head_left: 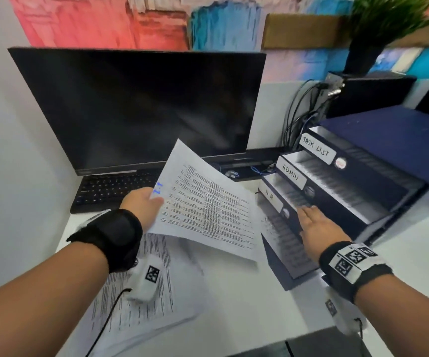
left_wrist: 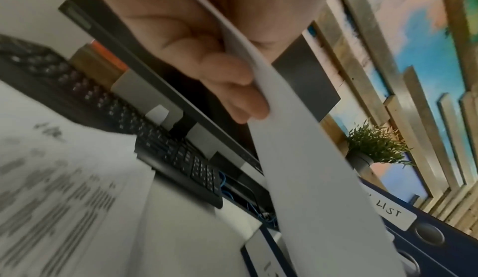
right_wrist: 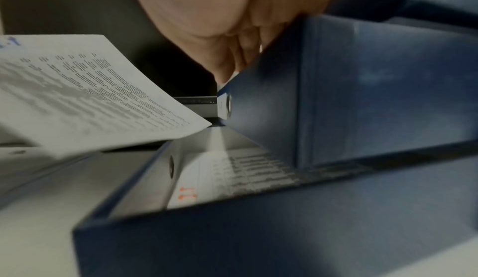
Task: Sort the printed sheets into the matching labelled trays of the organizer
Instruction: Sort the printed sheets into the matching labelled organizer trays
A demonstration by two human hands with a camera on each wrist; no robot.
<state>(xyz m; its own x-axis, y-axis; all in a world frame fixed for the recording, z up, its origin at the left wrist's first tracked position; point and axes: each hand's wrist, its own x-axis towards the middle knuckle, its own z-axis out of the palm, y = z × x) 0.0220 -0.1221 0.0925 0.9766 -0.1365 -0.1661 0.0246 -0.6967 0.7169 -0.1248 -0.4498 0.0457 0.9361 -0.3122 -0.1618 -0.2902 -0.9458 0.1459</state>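
1. Paper first: my left hand [head_left: 141,202] pinches one printed sheet [head_left: 205,204] at its left edge, thumb on top and fingers [left_wrist: 232,89] curled beneath, holding it tilted in the air in front of the monitor [head_left: 136,106] and above the keyboard [head_left: 113,189]. Blue handwriting sits by my thumb, too small to read.

2. My right hand [head_left: 319,230] lies flat with straight fingers on the papers in the tray labelled HR [head_left: 270,195], gripping nothing.

3. My two hands are well apart, with the raised sheet between them.

4. The organizer [head_left: 378,161] is a dark blue stepped box at my right on the white desk [head_left: 241,305]. Its labels read TASK LIST [head_left: 316,149] at the top, ADMIN [head_left: 290,172] below, then HR.

5. The bottom tray [right_wrist: 181,226] is pulled out beneath my right wrist; a printed page lies inside it, with small orange marks near one corner. I cannot read any label on that tray.

6. A loose pile of printed sheets [head_left: 136,300] lies on the desk under my left forearm.

7. Blue and black cables [head_left: 298,119] hang behind the organizer, and a green plant [head_left: 386,19] in a dark pot stands on a dark box behind it.
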